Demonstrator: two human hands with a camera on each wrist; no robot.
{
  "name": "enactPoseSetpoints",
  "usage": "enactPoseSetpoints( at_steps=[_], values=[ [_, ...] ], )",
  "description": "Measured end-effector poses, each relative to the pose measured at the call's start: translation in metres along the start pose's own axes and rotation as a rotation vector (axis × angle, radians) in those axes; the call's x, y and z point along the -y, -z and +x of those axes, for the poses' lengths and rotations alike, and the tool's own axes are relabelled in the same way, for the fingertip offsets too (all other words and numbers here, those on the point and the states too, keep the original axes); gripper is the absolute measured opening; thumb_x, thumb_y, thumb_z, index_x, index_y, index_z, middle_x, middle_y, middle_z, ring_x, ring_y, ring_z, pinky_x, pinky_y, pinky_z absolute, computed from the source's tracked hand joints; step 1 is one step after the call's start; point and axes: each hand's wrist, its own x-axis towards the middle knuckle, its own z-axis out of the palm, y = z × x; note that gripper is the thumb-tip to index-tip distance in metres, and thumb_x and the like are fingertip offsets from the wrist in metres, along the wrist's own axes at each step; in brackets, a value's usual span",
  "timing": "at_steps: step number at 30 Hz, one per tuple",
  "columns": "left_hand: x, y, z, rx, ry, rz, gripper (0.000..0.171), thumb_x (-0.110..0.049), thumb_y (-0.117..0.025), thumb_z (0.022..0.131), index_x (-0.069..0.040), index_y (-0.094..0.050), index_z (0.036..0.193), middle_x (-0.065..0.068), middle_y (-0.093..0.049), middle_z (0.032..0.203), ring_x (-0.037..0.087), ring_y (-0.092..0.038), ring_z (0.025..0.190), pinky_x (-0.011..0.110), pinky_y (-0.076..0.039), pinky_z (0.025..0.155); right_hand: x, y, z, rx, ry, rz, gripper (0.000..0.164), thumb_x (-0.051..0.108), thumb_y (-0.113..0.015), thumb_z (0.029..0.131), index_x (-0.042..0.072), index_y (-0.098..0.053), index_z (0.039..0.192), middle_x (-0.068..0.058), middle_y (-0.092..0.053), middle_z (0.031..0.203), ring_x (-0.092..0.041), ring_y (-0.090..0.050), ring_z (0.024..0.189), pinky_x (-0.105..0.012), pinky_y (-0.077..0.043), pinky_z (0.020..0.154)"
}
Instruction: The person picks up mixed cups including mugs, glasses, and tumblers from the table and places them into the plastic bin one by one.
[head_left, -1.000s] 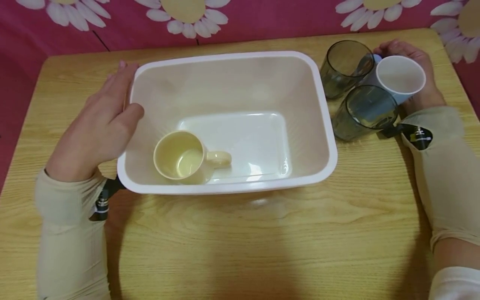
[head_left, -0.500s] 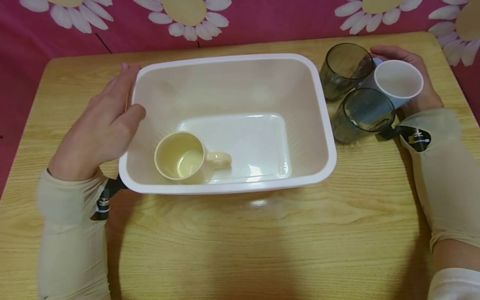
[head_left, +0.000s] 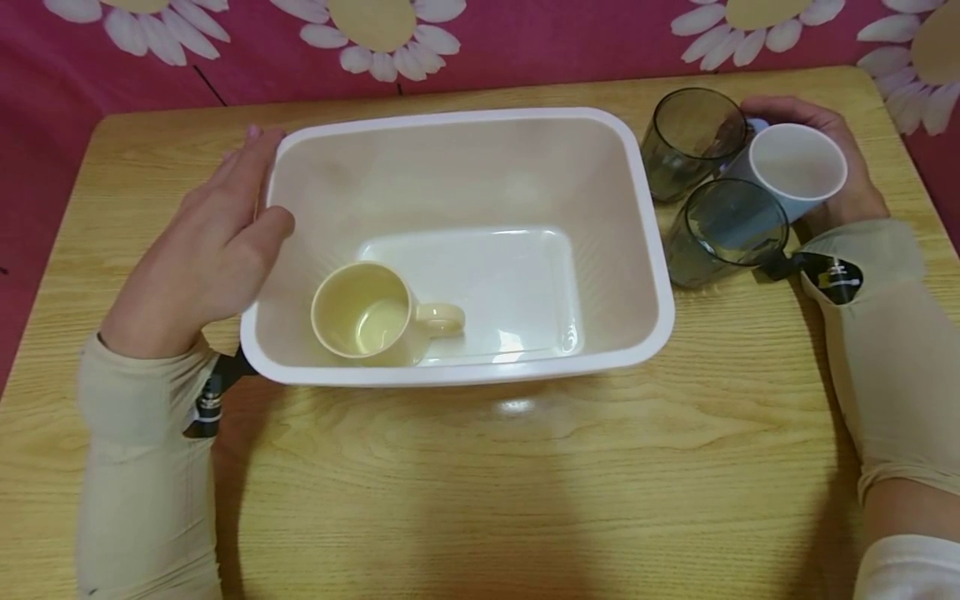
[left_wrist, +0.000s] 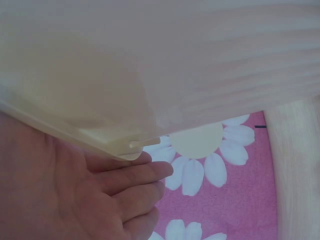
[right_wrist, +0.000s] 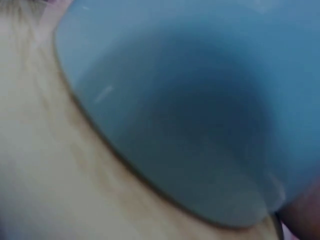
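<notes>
A white plastic tub [head_left: 457,375] stands on the wooden table in the head view. Inside it, at the near left, sits a cream mug [head_left: 363,308] with its handle pointing right. My left hand [head_left: 198,237] holds the tub's left rim, thumb over the edge and fingers along the outside; the left wrist view shows those fingers [left_wrist: 132,175] under the rim. My right hand [head_left: 855,179] grips a light blue mug [head_left: 798,167] with a white inside, mostly from behind. That mug's blue wall [right_wrist: 190,110] fills the right wrist view, its base edge close to the tabletop.
Two smoky, see-through glasses stand between the tub and the blue mug: a rear glass [head_left: 693,146] and a front glass [head_left: 727,233]. The wooden table [head_left: 480,492] ends at the back against a pink cloth [head_left: 525,42] with daisies.
The blue mug and my right hand have shifted slightly toward the near side and left. My left hand keeps its place on the tub rim; the whole view drifts a little.
</notes>
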Motion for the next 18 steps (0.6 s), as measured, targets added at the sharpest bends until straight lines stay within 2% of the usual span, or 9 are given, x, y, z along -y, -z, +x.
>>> enactPoseSetpoints(
  at_steps=[5,9,14,18],
  values=[
    [0.0009,0.0001,-0.0008,-0.003,-0.009,-0.002,0.071,-0.024,-0.031,0.100,-0.016,-0.013,0.168,0.010,-0.001,0.175,0.033,0.000,0.164,0.055,0.000,0.135,0.0015,0.0033,-0.0005,0.033,-0.001,-0.051,0.034,-0.007,-0.042,0.105,-0.015,-0.058,0.134,-0.017,-0.074,0.120,-0.022,-0.072,0.108,-0.023,-0.062,0.086],
    [0.0007,-0.0002,0.0000,-0.003,-0.017,0.002,0.070,-0.025,-0.032,0.101,-0.017,-0.014,0.168,0.009,-0.002,0.175,0.030,0.000,0.165,0.055,0.000,0.136,0.0025,0.0035,-0.0017,0.023,0.003,-0.104,0.033,-0.010,-0.044,0.103,-0.014,-0.059,0.133,-0.015,-0.074,0.119,-0.020,-0.072,0.105,-0.021,-0.063,0.084],
    [0.0007,-0.0001,-0.0004,0.001,-0.021,0.004,0.071,-0.025,-0.031,0.101,-0.016,-0.012,0.168,0.009,-0.001,0.175,0.031,0.000,0.165,0.057,0.000,0.135,0.0021,0.0019,-0.0037,-0.003,-0.009,-0.056,0.035,-0.012,-0.047,0.101,-0.015,-0.057,0.134,-0.016,-0.072,0.116,-0.021,-0.071,0.098,-0.022,-0.064,0.074],
    [0.0014,-0.0001,-0.0014,0.003,-0.018,0.006,0.071,-0.025,-0.031,0.101,-0.014,-0.010,0.168,0.010,0.000,0.175,0.033,0.001,0.165,0.057,0.001,0.135,0.0017,0.0000,-0.0031,-0.025,-0.016,-0.012,0.033,-0.013,-0.050,0.100,-0.016,-0.058,0.131,-0.018,-0.073,0.113,-0.022,-0.073,0.093,-0.024,-0.065,0.072]
  ],
)
